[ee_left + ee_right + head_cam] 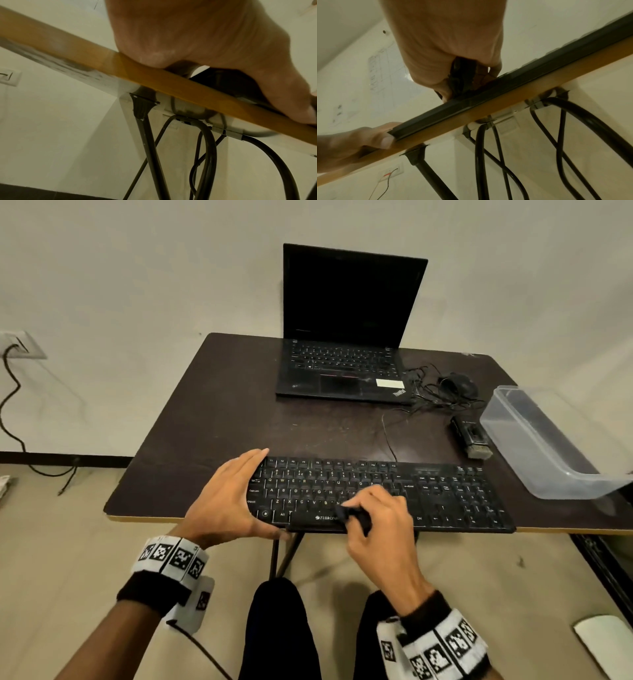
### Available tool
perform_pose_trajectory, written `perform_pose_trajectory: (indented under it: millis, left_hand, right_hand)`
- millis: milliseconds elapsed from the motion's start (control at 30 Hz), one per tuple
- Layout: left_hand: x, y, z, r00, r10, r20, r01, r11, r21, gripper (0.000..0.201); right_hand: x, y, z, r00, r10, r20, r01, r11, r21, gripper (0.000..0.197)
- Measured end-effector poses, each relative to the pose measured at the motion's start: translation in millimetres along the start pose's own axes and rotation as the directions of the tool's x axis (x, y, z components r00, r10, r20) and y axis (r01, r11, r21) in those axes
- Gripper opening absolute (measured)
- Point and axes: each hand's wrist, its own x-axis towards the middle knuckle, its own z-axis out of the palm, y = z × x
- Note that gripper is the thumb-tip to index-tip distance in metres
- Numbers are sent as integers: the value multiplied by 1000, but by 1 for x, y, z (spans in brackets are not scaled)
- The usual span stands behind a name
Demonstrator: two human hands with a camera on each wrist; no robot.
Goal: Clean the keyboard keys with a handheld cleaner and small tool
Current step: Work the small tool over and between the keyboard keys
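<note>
Two hands at work: I have both on one keyboard, everything else pushed to the far half.
Table (212,419): dark top with a pale wooden front edge; it carries everything, and I sit at its near side.
Laptop (346,337): open, screen dark, at the far middle, well clear of my reach.
Clear tub (534,446): tilted against the right edge of the table, near the keyboard's number pad but not on it.
Keyboard (455,498): black, lying along the near edge of the table, its front lip about flush with that edge, I judge so both hands can reach it from the seat.
Left hand (226,498): clasps the keyboard's left end, fingers straight and together along the far corner, thumb along the front lip; I judge this steadies the board against the strokes.
Right hand (376,518): its fingers curl round the small tool, over the lower letter rows just right of the space bar.
Small tool (352,517): dark and blurred; I cannot tell its tip, but it points down at the keys.
Handheld cleaner (471,440): what I take for it lies idle between keyboard and tub.
Mouse and cable (455,386): tangled beside the laptop; only the keyboard's own cord runs near my work.
</note>
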Motion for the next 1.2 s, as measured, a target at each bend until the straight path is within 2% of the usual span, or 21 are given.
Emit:
perform_pose_trajectory:
  millis: [100,267,400,533,733,833,967,1133,1200]
  left_hand:
    - [0,2,0,1000,5,-10,-5,1000,10,154]
    - [1,2,2,998,36,-43,-35,999,30,141]
    - [0,2,2,998,49,-49,-49,999,17,145]
    - [2,-1,2,999,26,-30,-25,999,28,149]
    - [2,1,4,998,39,-42,-37,998,47,141]
    - [2,0,4,999,25,-47,-23,999,41,145]
    - [3,0,2,998,42,-40,-40,998,52,148]
    - [1,6,2,996,77,-54,-74,995,63,141]
    - [0,5,1,996,74,-53,-72,996,46,141]
  right_hand:
    - [2,-10,12,999,6,-44,-5,1000,27,29]
    - [11,-66,65,992,-121,34,115,984,139,22]
    - [10,-51,46,981,-178,78,170,981,97,24]
    - [4,-24,23,989,-143,-42,145,988,51,28]
    - [17,-65,65,985,-167,40,160,977,144,21]
    - [18,-51,51,981,-180,70,172,979,113,21]
    - [9,-26,25,993,-115,-20,117,990,77,27]
    - [23,-63,66,992,-115,50,108,988,112,23]
    - [29,-69,66,984,-147,97,137,985,105,22]
